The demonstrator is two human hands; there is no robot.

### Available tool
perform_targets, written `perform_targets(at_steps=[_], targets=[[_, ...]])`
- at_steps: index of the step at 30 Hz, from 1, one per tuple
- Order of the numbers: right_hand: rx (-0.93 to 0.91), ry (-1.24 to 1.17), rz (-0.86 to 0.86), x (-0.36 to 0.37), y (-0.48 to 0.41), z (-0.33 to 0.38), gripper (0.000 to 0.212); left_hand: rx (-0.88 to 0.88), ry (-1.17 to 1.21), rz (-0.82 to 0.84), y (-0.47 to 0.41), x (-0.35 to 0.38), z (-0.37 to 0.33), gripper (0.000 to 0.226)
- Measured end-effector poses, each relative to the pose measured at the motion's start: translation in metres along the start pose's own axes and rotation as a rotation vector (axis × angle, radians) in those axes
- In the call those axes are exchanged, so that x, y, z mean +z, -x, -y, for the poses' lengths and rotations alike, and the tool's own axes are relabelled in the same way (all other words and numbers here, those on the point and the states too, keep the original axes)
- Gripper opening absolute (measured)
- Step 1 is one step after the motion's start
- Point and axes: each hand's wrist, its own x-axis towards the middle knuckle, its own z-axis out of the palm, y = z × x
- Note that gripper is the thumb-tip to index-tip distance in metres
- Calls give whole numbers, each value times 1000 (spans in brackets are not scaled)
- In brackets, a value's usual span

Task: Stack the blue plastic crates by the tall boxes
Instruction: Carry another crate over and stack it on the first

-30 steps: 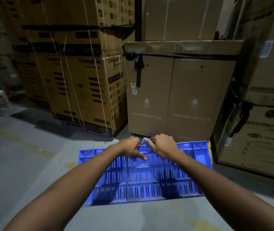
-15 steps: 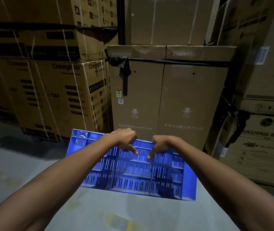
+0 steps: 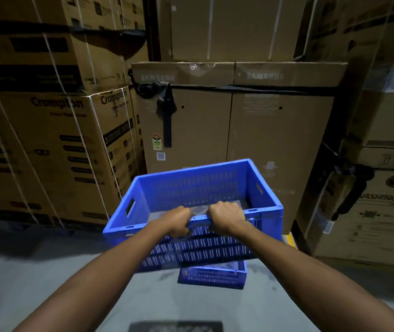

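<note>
I hold a blue slotted plastic crate point(image 3: 205, 188) in the air, open side up and tilted slightly. My left hand point(image 3: 176, 222) and my right hand point(image 3: 225, 216) both grip its near rim, close together at the middle. Below it, a second blue crate point(image 3: 215, 275) sits on the concrete floor, mostly hidden by the held one. Two tall Samsung cardboard boxes point(image 3: 234, 116) stand right behind both crates.
Strapped Crompton cartons point(image 3: 52, 140) are stacked at the left. LG washing machine boxes point(image 3: 378, 207) stand at the right, with a yellow edge by their base. A dark slotted object point(image 3: 176, 327) lies at the bottom edge. Grey floor point(image 3: 35, 271) spreads to the left.
The crate lay flat on the floor, then was tilted up and turned. Now it is upright and lifted, and a second crate shows beneath it. The view moved closer to the boxes.
</note>
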Motion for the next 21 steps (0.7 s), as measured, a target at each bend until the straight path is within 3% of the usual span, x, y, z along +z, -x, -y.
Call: perform_targets(at_steps=[4,8,12,17,21], targets=[[31,-11,-37,27,-48,-27,23,-15,-105,-89,-58,7,14,26],[-39,-57,150,56,-104,-75,43,-38,-238,-73,-121,8,26,22],[-7,-153,179,97,-147,-113,16,-35,-304,20,-181,13,39,20],[-5,-212,212,136,-193,-120,7,-64,-297,87,-228,43,67,18],[10,-201,217,177,-238,-107,18,-147,-241,77,-253,93,103,20]])
